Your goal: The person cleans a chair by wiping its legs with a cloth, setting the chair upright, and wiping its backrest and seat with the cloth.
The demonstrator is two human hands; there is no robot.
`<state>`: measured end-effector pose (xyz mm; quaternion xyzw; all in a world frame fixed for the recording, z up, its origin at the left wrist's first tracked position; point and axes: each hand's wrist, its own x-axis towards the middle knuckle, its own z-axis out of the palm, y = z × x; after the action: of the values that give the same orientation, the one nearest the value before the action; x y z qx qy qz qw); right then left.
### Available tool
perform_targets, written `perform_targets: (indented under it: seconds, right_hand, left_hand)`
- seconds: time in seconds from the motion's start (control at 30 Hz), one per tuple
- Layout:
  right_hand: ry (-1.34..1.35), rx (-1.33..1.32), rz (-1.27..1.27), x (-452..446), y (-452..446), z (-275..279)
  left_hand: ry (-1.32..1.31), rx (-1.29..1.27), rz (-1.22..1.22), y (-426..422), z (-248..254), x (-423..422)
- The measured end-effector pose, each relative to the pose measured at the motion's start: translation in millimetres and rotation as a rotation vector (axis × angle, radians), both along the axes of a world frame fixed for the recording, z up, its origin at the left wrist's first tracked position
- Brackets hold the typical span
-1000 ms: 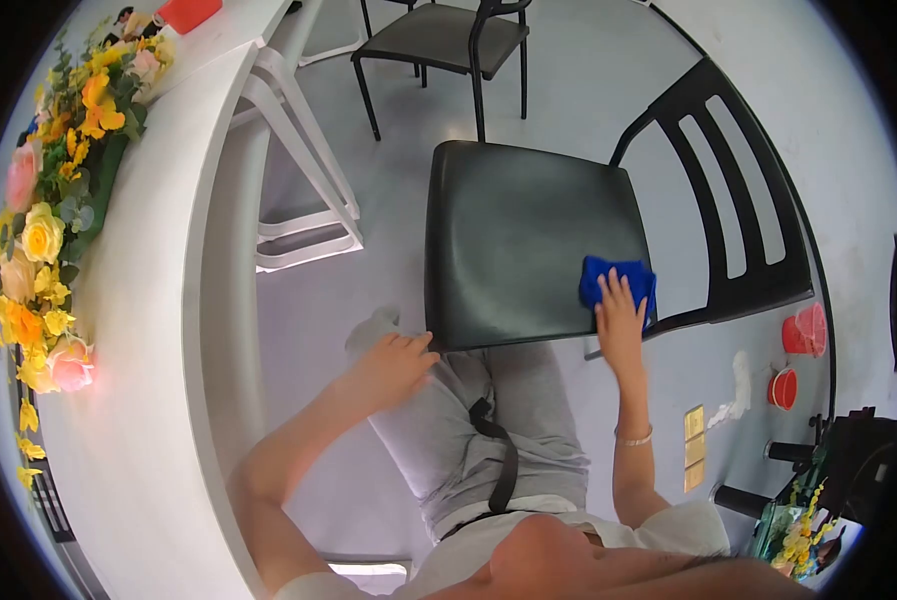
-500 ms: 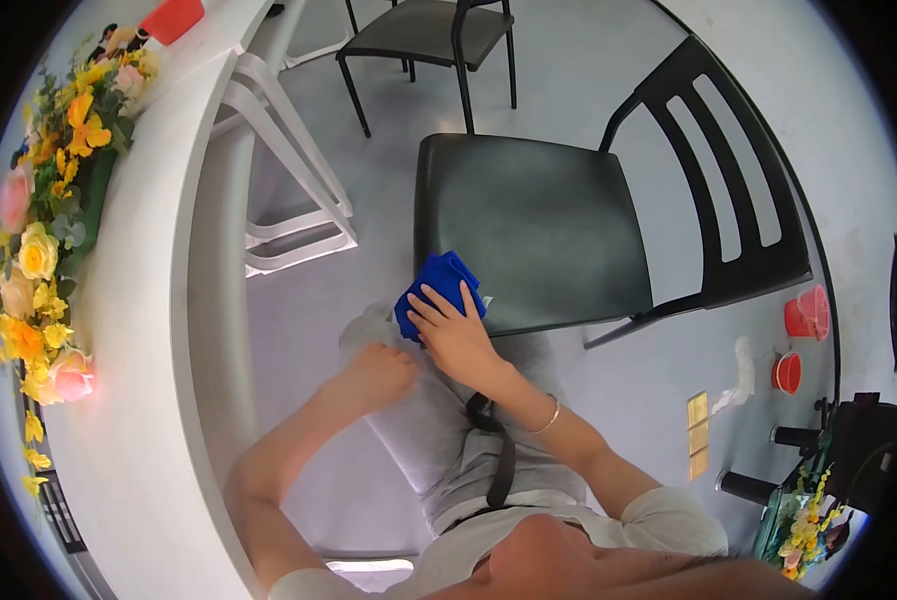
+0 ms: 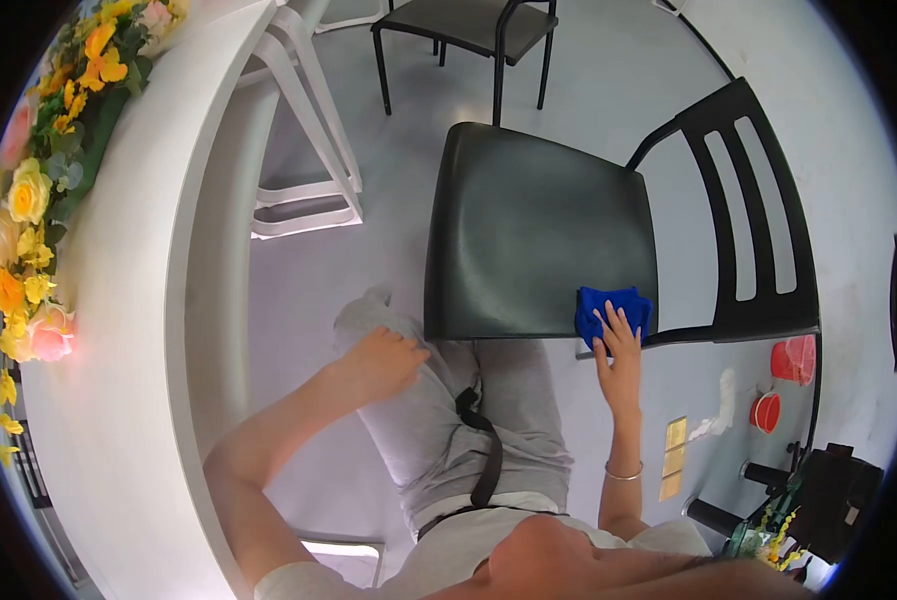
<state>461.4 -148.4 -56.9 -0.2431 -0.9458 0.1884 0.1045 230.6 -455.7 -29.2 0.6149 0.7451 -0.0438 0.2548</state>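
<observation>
A blue cloth [image 3: 613, 300] lies bunched on the near right corner of the black chair seat [image 3: 538, 240], close to the backrest. My right hand [image 3: 620, 350] presses down on it, fingers somewhat spread over the fabric and holding it against the seat edge. My left hand [image 3: 383, 365] rests on my left knee with the fingers curled in, and nothing shows in it. It sits just left of the seat's near left corner. The slatted backrest [image 3: 758, 210] stands to the right of the seat.
A white table [image 3: 118, 330] with artificial flowers [image 3: 30, 195] runs along my left. Its folding leg [image 3: 313, 130] reaches the floor beside the seat. Another black chair [image 3: 468, 30] stands ahead. Red buckets [image 3: 765, 412] and a dark object [image 3: 833, 500] are at right.
My right hand and the blue cloth have moved right, from the seat's near left corner to its near right corner. My left hand has barely moved. The view has shifted slightly.
</observation>
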Motion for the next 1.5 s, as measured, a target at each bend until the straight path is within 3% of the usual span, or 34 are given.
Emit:
perform_targets:
  seconds: [0.1, 0.33, 0.47, 0.53, 0.63, 0.73, 0.87, 1.1, 1.3, 1.5]
  right_hand:
    - [-0.009, 0.122, 0.013, -20.3, -20.4, -13.5]
    - [0.15, 0.03, 0.483, -114.7, -131.8, -5.6]
    - [0.172, 0.025, 0.538, -160.3, -114.9, -15.1]
    - [0.053, 0.005, 0.601, -189.3, -88.9, -16.0]
    - [0.185, 0.071, 0.521, -238.8, -40.5, -32.2]
    - [0.084, 0.192, 0.296, -285.8, 20.7, -42.8]
    - [-0.04, 0.167, 0.102, -305.0, 91.6, -42.5]
    - [0.034, 0.22, 0.041, -262.2, 124.3, -49.0]
    - [0.1, 0.295, 0.174, -153.2, 29.0, -39.7]
    - [0.008, 0.115, 0.314, -66.7, -49.1, -2.8]
  left_hand:
    - [0.05, -0.002, -0.041, 0.2, -3.7, -1.6]
    - [0.169, -0.094, -0.15, 3.0, -7.4, -1.5]
    - [0.082, -0.048, -0.075, 1.6, -2.6, -1.4]
    - [0.073, -0.036, -0.071, 1.5, -1.9, -1.8]
    - [0.025, -0.096, -0.061, 3.4, 3.6, -3.3]
    - [0.009, -0.098, -0.043, 3.4, 5.7, -6.2]
    - [0.008, -0.054, -0.033, 0.4, -4.2, -11.4]
    - [0.0, -0.084, -0.025, 1.2, -4.8, -11.1]
    - [-0.017, -0.095, -0.014, 5.6, -8.3, -13.4]
    - [-0.01, -0.027, -0.002, 0.2, -17.3, -14.8]
